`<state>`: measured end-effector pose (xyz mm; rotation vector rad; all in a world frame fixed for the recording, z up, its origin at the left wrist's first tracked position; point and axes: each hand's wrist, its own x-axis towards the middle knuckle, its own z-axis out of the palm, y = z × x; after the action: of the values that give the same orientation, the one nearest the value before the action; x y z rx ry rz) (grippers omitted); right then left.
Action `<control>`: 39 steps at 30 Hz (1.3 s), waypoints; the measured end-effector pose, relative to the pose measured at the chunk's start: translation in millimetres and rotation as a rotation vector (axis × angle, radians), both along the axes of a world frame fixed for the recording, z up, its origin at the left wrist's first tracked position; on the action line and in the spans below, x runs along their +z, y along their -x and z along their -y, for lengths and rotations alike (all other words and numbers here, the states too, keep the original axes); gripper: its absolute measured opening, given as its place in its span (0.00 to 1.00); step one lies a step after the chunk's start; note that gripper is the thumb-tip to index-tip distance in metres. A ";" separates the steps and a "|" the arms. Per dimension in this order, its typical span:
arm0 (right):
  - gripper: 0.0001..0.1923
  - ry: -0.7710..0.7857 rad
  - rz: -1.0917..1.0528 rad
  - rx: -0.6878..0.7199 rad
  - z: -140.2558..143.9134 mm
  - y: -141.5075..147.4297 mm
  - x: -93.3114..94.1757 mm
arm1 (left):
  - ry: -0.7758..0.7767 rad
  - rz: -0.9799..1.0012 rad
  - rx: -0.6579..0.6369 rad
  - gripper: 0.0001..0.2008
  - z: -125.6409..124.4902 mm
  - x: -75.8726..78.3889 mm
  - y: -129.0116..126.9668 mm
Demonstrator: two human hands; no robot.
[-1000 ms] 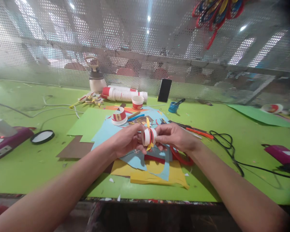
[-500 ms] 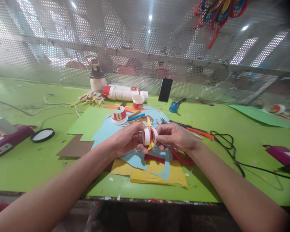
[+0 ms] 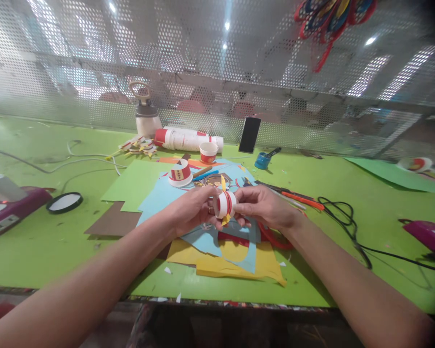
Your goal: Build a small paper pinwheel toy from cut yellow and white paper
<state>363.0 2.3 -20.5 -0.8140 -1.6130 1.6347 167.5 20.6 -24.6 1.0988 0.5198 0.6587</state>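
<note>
Paper cup piece (image 3: 225, 204), red-striped, sits mid-frame, pinched between the left hand (image 3: 193, 210) and right hand (image 3: 264, 208). Two more cut cups (image 3: 180, 174) stand behind.

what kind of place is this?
Likely a craft workshop bench. Both hands, left hand and right hand, hold a small paper cup piece over a pile of cut coloured paper on a green table, with paper cups behind.
</note>
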 end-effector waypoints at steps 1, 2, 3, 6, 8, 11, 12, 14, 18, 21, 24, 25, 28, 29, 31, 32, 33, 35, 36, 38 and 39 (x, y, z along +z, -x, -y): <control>0.09 0.003 0.005 -0.004 0.0 0.0 0.0 | -0.003 0.002 0.003 0.12 0.3 -0.1 0.0; 0.09 0.005 0.006 -0.007 0.0 -0.1 -0.1 | -0.006 0.005 0.006 0.12 0.7 -0.1 0.0; 0.09 0.006 0.006 -0.008 0.0 -0.2 -0.3 | -0.009 0.008 0.010 0.12 1.1 0.0 0.0; 0.09 0.002 0.008 -0.010 -0.4 -0.9 -0.9 | -0.013 0.013 0.017 0.11 2.2 1.2 -0.3; 0.08 -0.008 -0.003 -0.014 -1.1 -1.7 -1.4 | -0.014 0.016 0.025 0.12 2.7 2.6 -0.4; 0.07 -0.018 -0.015 -0.018 -2.3 -3.1 -2.2 | -0.018 0.017 0.031 0.11 3.3 4.7 -0.6; 0.07 -0.019 -0.015 -0.020 -2.6 -3.6 -2.4 | -0.018 0.021 0.031 0.12 3.4 5.3 -0.6; 0.07 -0.020 -0.016 -0.017 -3.1 -4.4 -2.8 | -0.019 0.030 0.031 0.11 3.8 6.3 -0.6; 0.07 -0.026 -0.016 -0.012 -3.0 -4.9 -1.9 | -0.037 0.041 0.042 0.11 5.3 7.8 -0.7; 0.07 -0.034 0.002 -0.026 -2.0 -4.5 0.7 | -0.062 0.033 0.034 0.11 6.1 8.4 -0.4; 0.08 -0.052 0.019 -0.042 -1.0 -3.9 4.0 | -0.073 0.029 0.029 0.11 6.3 7.8 0.0; 0.08 -0.061 0.027 -0.046 -0.7 -3.7 5.0 | -0.074 0.030 0.026 0.10 6.1 7.3 0.1; 0.08 -0.083 0.045 -0.043 0.5 -2.6 8.0 | -0.079 0.033 0.026 0.10 5.5 5.2 0.2; 0.08 -0.087 0.048 -0.039 0.9 -2.1 8.9 | -0.083 0.033 0.029 0.10 5.4 4.4 0.1; 0.08 -0.089 0.052 -0.031 2.0 -1.0 10.3 | -0.086 0.031 0.037 0.10 5.3 3.2 -0.2; 0.08 -0.088 0.054 -0.029 2.5 -0.5 10.9 | -0.085 0.028 0.041 0.10 5.4 3.0 -0.4; 0.09 -0.085 0.057 -0.029 2.9 -0.1 11.2 | -0.082 0.022 0.044 0.10 5.6 3.0 -0.7; 0.10 -0.076 0.061 -0.028 3.3 0.2 11.4 | -0.077 0.011 0.045 0.10 6.1 3.6 -1.3; 0.10 -0.072 0.061 -0.026 3.3 0.1 11.2 | -0.077 0.008 0.047 0.09 6.4 4.1 -1.5; 0.09 -0.070 0.058 -0.026 2.7 -0.8 10.1 | -0.085 0.004 0.049 0.10 6.6 5.3 -1.7; 0.09 -0.073 0.054 -0.027 2.1 -1.6 9.3 | -0.091 0.001 0.049 0.10 6.6 5.9 -1.5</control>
<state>364.5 0.2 -11.1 -0.8450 -1.6815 1.5382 169.0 14.0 -18.7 1.1739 0.5214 0.7312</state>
